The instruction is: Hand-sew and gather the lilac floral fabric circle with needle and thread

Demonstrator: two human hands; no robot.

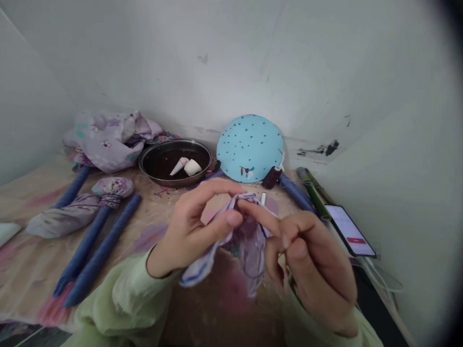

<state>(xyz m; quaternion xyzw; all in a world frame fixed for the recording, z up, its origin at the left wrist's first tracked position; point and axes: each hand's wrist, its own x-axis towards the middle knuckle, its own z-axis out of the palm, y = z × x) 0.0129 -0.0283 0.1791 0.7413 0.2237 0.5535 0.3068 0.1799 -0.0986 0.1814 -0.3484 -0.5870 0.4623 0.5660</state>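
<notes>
My left hand [191, 226] pinches a thin piece of purple cloth [251, 248] between the thumb and the fingers above the table. Blue lines run along the cloth's edge, and its lower part hangs loose. My right hand [318, 265] is at the cloth's right side, with one finger reaching across to its gathered top. The thumb and another finger of that hand press together; whatever is between them is too small or hidden to make out. Behind the cloth stands a spool of dark thread [271, 178], and a small white stick [263, 198] lies nearer.
At the back are a metal pan [162, 176] holding white pieces, a round blue dotted board [249, 144] and bundled floral fabric [108, 140]. On the left lie blue-wrapped sticks [104, 250] and a cloth-headed bundle [112, 188]. Green stems [318, 197] and a phone [350, 229] lie right.
</notes>
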